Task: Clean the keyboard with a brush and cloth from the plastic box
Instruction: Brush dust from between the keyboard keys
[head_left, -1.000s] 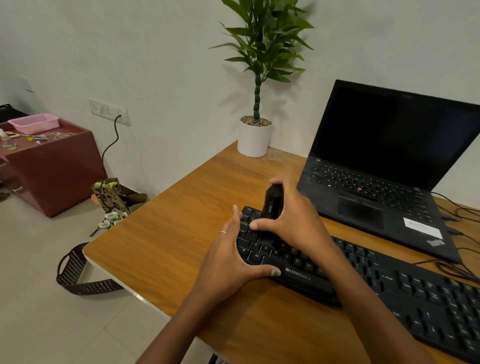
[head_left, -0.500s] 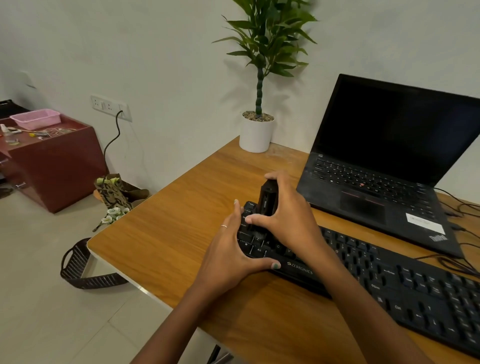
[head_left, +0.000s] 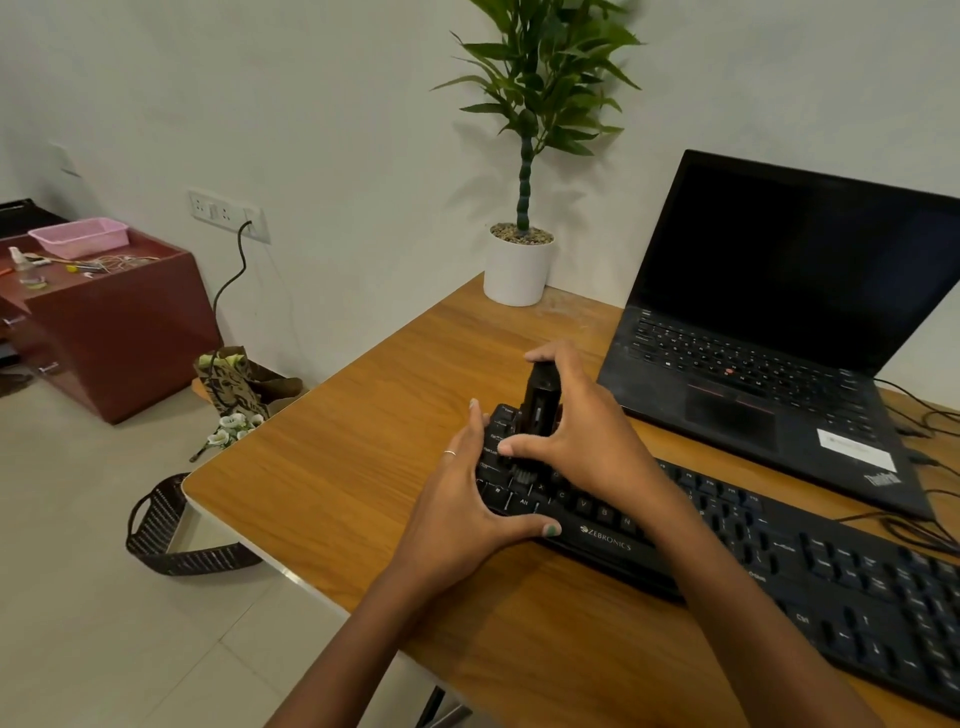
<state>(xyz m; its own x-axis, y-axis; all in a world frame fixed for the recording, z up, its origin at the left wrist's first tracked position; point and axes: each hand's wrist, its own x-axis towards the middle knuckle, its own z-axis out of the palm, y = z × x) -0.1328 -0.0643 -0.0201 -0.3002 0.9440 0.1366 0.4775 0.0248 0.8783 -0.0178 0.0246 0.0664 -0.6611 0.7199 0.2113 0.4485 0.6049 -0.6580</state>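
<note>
Right now the right hand (head_left: 582, 441) grips a black brush (head_left: 540, 410) and stands it up on the keys at the left end of the keyboard (head_left: 779, 566), near the middle of the frame. Its bristles point down, I think so they can dig dust out from between the keys. The left hand (head_left: 462, 514) holds that same end, fingers along the side and thumb on the front edge, likely to stop the keyboard sliding on the desk (head_left: 337, 457). No cloth shows. A pink box (head_left: 78, 236) sits far off at the upper left, on a red cabinet (head_left: 114, 332).
</note>
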